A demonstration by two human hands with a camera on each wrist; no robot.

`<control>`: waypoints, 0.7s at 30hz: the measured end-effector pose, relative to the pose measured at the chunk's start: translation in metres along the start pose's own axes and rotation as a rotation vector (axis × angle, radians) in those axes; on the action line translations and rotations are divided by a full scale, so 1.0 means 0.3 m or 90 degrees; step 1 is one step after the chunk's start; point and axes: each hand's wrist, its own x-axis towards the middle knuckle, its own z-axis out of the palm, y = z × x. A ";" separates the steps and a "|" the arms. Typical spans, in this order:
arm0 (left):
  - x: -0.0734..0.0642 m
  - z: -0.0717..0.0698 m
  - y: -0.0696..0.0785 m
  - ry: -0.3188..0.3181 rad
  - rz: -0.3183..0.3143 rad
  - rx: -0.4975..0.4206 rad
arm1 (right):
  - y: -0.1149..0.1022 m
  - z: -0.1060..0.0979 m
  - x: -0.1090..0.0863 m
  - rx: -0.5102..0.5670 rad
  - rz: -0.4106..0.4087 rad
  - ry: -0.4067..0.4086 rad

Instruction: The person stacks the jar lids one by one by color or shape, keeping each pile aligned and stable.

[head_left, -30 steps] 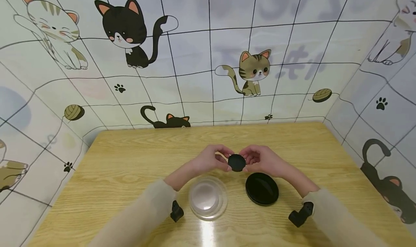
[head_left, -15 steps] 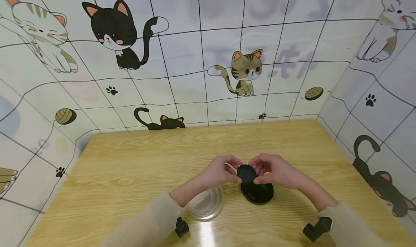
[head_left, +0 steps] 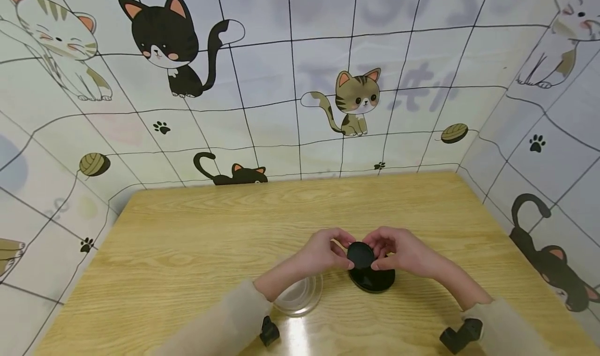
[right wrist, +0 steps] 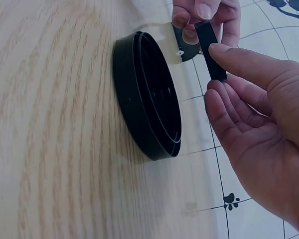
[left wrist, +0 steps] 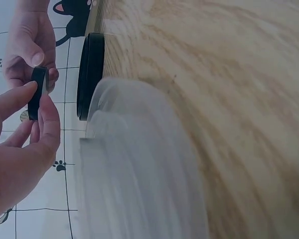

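Note:
A small black round disc with a thin side wall [head_left: 360, 255] is held up by both hands, apart from the table. My left hand [head_left: 324, 253] pinches its left edge between thumb and fingers. On the other edge, my right hand [head_left: 403, 252] pinches it too, thumb on one face in the right wrist view. Just beneath lies a larger black round dish [head_left: 373, 282] on the table; the right wrist view shows a second rim nested inside its wall [right wrist: 129, 94]. A clear round plastic container [left wrist: 139, 164] stands left of it, partly hidden by my left forearm in the head view.
All of this is on a wood-grain table [head_left: 197, 241]. Walls printed with cartoon cats [head_left: 164, 38] rise behind it and on both sides. A black camera mount [head_left: 461, 335] sits on each wrist.
Both hands have come down and nearer with the small black disc, from behind the larger black dish to over its far part. In the last half second they shift only slightly.

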 end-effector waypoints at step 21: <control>0.022 0.039 -0.026 -0.026 -0.006 0.051 | 0.036 0.013 -0.024 0.016 0.043 -0.021</control>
